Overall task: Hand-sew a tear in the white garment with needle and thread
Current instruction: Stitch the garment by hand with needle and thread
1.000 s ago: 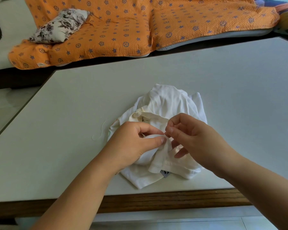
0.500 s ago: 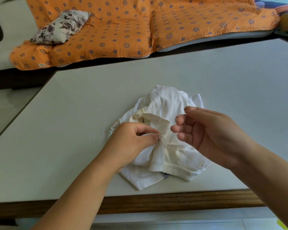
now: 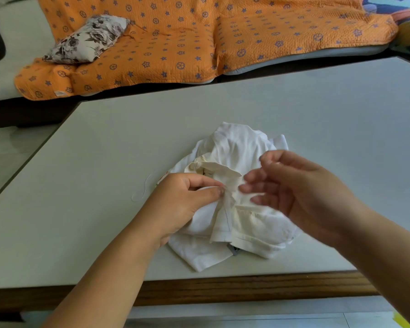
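A crumpled white garment (image 3: 237,147) lies on the pale table (image 3: 317,119) near its front edge. My left hand (image 3: 182,204) rests on the garment's left side and pinches a raised fold of cloth between thumb and forefinger. My right hand (image 3: 301,192) hovers just above the garment's right side, blurred. Its forefinger and thumb pinch together at the top, on the needle, which hardly shows. The other fingers spread out toward the pinched fold. I cannot make out the thread between the hands.
A loose curl of white thread (image 3: 142,190) lies on the table left of the garment. The table's wooden front edge (image 3: 223,290) is close to me. Beyond the table stands a sofa with an orange patterned cover (image 3: 199,36) and a floral pillow (image 3: 88,39).
My right hand left the fold, rose up and to the right drawing the needle away, and now sits slightly higher. My left hand kept its pinch on the fold.
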### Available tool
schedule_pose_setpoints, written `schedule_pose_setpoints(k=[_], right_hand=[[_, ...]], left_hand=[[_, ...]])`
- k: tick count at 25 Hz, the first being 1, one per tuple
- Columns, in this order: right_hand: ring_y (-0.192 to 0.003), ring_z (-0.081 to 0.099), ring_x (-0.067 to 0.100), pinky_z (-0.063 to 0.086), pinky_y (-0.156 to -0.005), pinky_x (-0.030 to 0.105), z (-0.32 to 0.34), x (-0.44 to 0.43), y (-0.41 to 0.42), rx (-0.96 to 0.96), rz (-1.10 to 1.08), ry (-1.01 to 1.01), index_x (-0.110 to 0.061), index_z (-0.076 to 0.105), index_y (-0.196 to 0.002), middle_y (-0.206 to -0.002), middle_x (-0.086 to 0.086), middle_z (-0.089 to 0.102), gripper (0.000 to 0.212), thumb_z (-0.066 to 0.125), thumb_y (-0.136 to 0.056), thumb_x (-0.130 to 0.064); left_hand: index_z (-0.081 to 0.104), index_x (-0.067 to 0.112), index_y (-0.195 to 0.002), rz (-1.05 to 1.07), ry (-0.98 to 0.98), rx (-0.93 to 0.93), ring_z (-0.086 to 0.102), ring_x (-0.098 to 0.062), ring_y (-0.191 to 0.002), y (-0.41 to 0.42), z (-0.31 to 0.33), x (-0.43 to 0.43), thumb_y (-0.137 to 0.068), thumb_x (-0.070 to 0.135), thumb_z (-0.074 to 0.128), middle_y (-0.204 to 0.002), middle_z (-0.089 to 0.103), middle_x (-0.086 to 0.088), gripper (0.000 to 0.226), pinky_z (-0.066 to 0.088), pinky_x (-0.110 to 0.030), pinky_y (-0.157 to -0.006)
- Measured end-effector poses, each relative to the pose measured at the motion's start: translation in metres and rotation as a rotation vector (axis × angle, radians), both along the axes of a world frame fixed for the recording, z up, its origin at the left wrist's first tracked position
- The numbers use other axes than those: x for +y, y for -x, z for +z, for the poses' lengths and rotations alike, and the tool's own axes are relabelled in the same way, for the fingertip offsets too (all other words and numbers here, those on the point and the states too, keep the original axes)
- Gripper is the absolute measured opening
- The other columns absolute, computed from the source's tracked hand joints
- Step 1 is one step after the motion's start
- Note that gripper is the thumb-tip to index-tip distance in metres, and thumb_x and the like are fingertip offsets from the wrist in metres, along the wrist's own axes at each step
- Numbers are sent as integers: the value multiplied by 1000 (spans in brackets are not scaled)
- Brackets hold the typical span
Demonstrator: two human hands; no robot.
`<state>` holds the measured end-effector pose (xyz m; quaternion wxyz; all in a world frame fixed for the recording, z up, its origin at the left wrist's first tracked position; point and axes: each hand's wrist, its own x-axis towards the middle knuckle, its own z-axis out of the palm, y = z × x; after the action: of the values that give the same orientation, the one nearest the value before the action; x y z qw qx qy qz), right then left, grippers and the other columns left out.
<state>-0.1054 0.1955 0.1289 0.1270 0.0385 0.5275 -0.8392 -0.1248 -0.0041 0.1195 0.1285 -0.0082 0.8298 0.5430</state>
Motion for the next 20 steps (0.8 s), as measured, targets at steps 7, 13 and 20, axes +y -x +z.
schedule_pose_setpoints(k=[7,13,20], right_hand=[[-55,65,26,49,-46,25,-13,-23,-19,11,203,-483,-7,58,-97,-65,11,68,16,57,-98,-23],[-47,61,21,46,-43,23,-16,-24,-17,53,174,-564,-13,65,-98,-57,9,65,10,55,-98,-13],[-44,60,18,44,-43,21,-17,-23,-16,70,153,-603,-14,66,-97,-56,8,65,13,54,-97,-9]], left_hand=[[80,30,-87,-74,-78,-76,62,-26,-99,0,0,-3,-88,28,69,-98,76,15,11,41,-25,-81],[79,25,-89,-82,-112,-73,62,9,-108,2,1,-5,-92,20,64,-99,76,14,16,38,-15,-95],[79,21,-92,-46,-137,-58,65,5,-104,2,-1,-5,-88,20,69,-97,77,10,11,41,-16,-93]])
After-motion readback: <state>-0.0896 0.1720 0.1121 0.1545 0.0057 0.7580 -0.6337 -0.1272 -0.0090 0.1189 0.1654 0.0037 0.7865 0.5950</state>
